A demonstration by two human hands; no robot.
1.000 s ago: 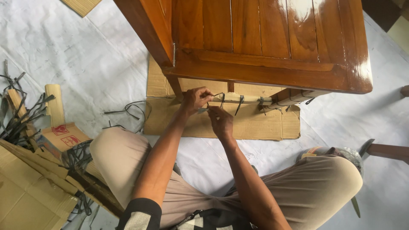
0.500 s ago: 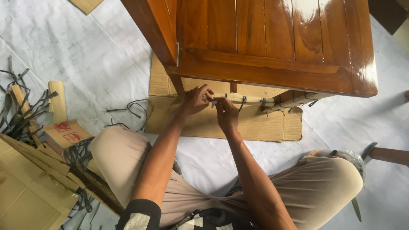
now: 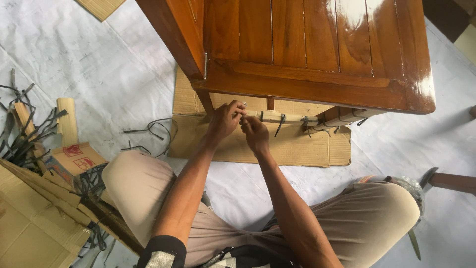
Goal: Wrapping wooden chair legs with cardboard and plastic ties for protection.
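both hands [image 3: 241, 124] pinching strap [image 3: 261, 116], wrapped rail [image 3: 287, 118]

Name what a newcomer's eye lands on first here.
The glossy brown wooden table fills the top of the view. Just under its near edge, the left hand and right hand meet at a cardboard-wrapped rail tied with dark straps. Cardboard scraps pile at lower left.

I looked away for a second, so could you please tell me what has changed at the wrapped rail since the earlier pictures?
The right hand has moved up and left to meet the left hand at the cardboard-wrapped rail; the dark strap loop that stood between them a second ago no longer shows. The glossy brown wooden table, flat cardboard sheet and other ties look unchanged.
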